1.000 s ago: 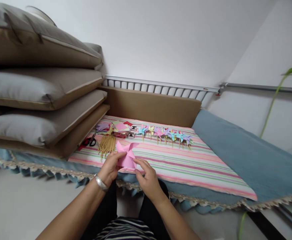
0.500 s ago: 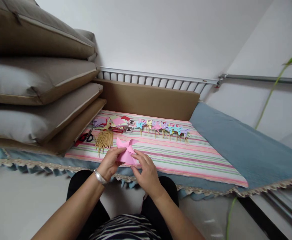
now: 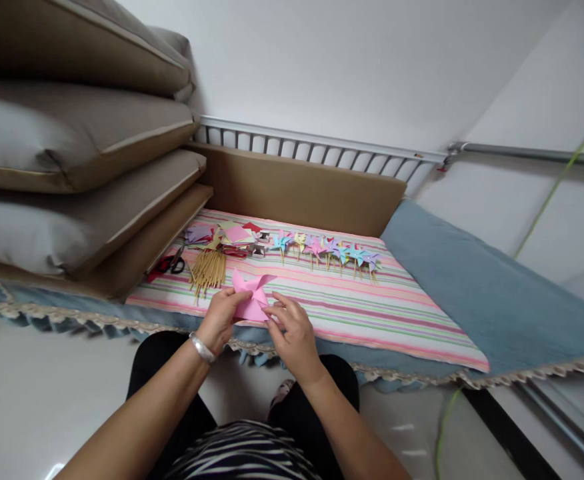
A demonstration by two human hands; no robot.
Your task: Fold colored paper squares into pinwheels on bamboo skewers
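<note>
A pink paper pinwheel [image 3: 251, 295] with folded points is held over the near edge of the striped cloth [image 3: 372, 313]. My left hand [image 3: 221, 319], with a silver bracelet on the wrist, grips its left side. My right hand [image 3: 291, 331] pinches its right side with thumb and fingers. Behind the paper lies a bundle of wooden sticks [image 3: 208, 268].
A row of small finished pinwheels [image 3: 329, 251] lies across the cloth's far side. Coloured paper squares [image 3: 227, 235] and red-handled scissors [image 3: 169, 264] sit at the back left. Stacked grey-brown cushions [image 3: 72, 167] rise on the left; a blue blanket [image 3: 487, 287] lies on the right.
The camera has tilted a little, shifting the scene up and left. Both hands keep hold of the pink paper, and the right fingers have moved along its right edge.
</note>
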